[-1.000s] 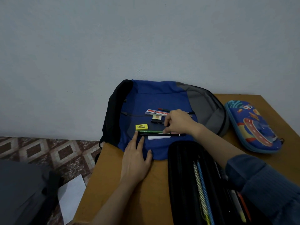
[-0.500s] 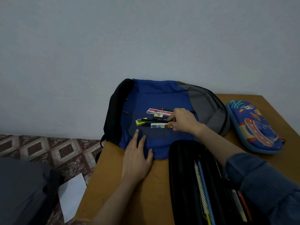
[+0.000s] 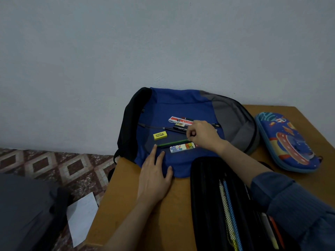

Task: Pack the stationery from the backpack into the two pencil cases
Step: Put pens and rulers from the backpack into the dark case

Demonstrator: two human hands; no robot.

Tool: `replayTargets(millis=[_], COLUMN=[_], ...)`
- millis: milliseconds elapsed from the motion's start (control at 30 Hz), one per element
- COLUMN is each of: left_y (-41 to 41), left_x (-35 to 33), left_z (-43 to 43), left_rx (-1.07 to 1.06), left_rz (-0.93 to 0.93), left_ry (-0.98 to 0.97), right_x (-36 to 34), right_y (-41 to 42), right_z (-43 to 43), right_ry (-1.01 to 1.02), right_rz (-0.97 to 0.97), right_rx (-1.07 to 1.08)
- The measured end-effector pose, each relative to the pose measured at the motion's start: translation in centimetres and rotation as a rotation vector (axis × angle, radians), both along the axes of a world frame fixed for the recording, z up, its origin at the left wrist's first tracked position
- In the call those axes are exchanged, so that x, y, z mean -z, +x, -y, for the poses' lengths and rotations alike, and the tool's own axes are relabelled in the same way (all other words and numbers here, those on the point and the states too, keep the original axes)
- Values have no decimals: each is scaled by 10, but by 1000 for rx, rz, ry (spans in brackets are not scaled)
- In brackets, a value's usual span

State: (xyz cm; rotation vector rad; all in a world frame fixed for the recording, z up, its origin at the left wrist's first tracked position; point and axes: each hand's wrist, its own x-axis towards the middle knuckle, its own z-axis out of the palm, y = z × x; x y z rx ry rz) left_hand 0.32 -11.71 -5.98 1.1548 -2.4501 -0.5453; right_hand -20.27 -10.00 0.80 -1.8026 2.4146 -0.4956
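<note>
- Head view, step: picking stationery off the backpack. The current item is the green pencil.
- Right hand: fingers curled, thumb and fingertips look pinched on the pencil's right end. The contact itself is partly hidden by the knuckles.
- Left hand: flat, fingers straight, holds nothing. It presses on the backpack's near edge and the table, with the index fingertip just beside the pencil's left end.
- Pencil position: lies on the blue front panel between the yellow eraser and the patterned eraser, not lifted that I can see.
- Pencil axis: runs left-right, slightly tilted, with the left end nearer the camera. The darker left end is likely the tip and points at the left index finger.
- Next move, my guess: lift the pencil, turn it roughly a quarter turn and lay it along the open black pencil case, whose pencils run near-to-far.
- The blue space pencil case is closed and well apart on the right.
- The ruler and black pen are not yet packed.
</note>
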Motion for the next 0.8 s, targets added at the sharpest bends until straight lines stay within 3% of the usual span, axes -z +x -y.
replayTargets(millis=[467,800], left_y=[-1,-1], left_x=[0,2], left_z=[0,1], left_rx=[-1,-7], left_rz=[-14,-26], left_ry=[-6,-23], right_x=[-9,3], right_y=[15,14], right_z=[9,-4], right_ry=[281,255], right_rz=[-167,-214], right_rx=[-111,-124])
